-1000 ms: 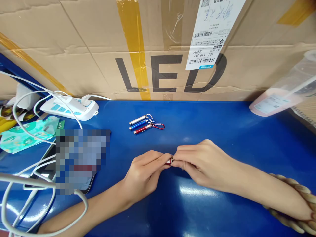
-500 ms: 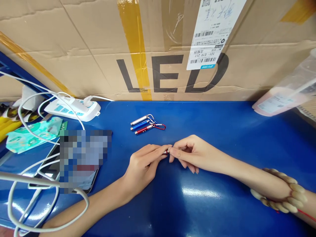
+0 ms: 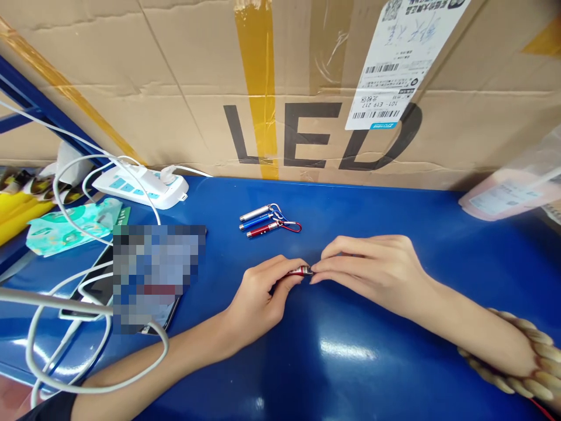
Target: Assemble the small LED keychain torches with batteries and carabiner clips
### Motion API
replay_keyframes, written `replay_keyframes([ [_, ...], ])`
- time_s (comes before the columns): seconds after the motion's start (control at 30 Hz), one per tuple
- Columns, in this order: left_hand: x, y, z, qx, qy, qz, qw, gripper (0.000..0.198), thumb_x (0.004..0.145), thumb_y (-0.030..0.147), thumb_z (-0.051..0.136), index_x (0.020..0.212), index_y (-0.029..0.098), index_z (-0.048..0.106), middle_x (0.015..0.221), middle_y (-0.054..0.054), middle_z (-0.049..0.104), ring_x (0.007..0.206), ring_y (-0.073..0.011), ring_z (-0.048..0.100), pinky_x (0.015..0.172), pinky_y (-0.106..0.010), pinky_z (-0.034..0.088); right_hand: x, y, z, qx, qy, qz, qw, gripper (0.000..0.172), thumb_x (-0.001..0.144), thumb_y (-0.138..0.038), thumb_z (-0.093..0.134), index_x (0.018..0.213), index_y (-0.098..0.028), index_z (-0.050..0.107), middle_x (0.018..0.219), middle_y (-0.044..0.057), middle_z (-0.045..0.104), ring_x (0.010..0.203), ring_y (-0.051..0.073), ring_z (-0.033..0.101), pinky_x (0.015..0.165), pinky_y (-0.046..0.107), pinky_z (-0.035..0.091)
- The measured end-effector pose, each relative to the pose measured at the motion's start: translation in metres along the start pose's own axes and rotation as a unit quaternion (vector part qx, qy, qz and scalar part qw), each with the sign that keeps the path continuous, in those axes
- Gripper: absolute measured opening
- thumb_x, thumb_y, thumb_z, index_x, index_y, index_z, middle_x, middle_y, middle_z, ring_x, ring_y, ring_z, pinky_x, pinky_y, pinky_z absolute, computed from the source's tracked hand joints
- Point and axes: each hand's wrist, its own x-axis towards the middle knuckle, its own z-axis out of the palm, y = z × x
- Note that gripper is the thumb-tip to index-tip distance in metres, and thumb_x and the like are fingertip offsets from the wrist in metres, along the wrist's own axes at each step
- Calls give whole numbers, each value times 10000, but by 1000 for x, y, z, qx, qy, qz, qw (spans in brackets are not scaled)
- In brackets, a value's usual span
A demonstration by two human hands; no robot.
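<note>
A small red flashlight point(image 3: 299, 271) with a silver end lies in the fingers of my left hand point(image 3: 262, 292). Most of its body is hidden behind those fingers. My right hand point(image 3: 377, 266), back turned up, pinches the silver tip that sticks out to the right. Just beyond my hands, side by side on the blue table point(image 3: 394, 374), lie a silver keychain flashlight point(image 3: 255, 213), a blue one point(image 3: 256, 221) and a red one point(image 3: 263, 230). Carabiner clips point(image 3: 290, 225) hang off their right ends.
A large cardboard box point(image 3: 184, 117) marked LED walls off the back. On the left are a power strip point(image 3: 166, 193), white cables point(image 3: 164, 351), a green packet point(image 3: 72, 228) and a phone point(image 3: 170, 316) under a blurred patch. A pinkish container point(image 3: 495, 202) stands at the back right.
My right hand has turned over, its back now upward and its fingers straighter, pinching the flashlight's tip. More of the flashlight shows. The whole view has shifted slightly.
</note>
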Motion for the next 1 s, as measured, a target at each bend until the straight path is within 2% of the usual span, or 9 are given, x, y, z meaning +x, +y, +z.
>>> replay_keyframes([
  [0.17,-2,-1,1,4,-25,14,1000,177,888,73,469,955,131,622,729,-20,612,641,-113,546,616,-197,452,2,-1,-1,66,-36,52,996,141,828,-316,618,732,-244,692,741,-69,674,597,47,608,492,181,348],
  [0.33,-2,-1,-1,-5,-50,27,998,177,906,106,437,946,143,606,753,-30,625,669,-128,574,647,-218,479,3,-3,-4,62,-47,79,994,204,805,-388,626,680,-235,676,719,-71,663,587,49,600,476,192,327],
  [0.5,-4,0,-1,-24,-88,10,996,139,898,104,432,908,148,563,807,-34,646,710,-128,600,678,-215,485,3,-2,-5,28,-100,25,994,321,902,-389,485,680,-255,674,700,-71,646,538,42,575,442,217,281],
  [0.67,-6,-2,2,-34,-106,6,994,104,887,103,428,844,177,487,803,-20,640,675,-125,598,617,-213,479,3,0,-5,21,-176,-52,983,440,982,-309,290,747,-231,653,705,-31,640,601,75,594,510,218,337],
  [0.8,-7,-4,3,-33,-96,24,995,125,884,95,416,804,188,440,762,-9,613,633,-118,575,565,-205,452,2,1,-2,50,-199,-71,976,411,982,-242,282,777,-208,636,672,-21,624,620,89,599,523,221,359],
  [0.9,-9,-7,4,-5,-82,46,996,140,890,101,399,788,187,438,717,-9,586,604,-123,545,549,-218,436,0,-1,1,63,-207,-55,975,350,958,-196,333,795,-202,643,670,-15,616,595,100,588,513,231,359],
  [1.0,-11,-8,4,23,-71,55,996,153,898,116,390,772,185,442,673,-8,560,569,-126,517,529,-227,429,-1,-8,3,76,-224,13,972,313,924,-175,389,728,-178,633,649,-7,610,555,108,572,490,237,344],
])
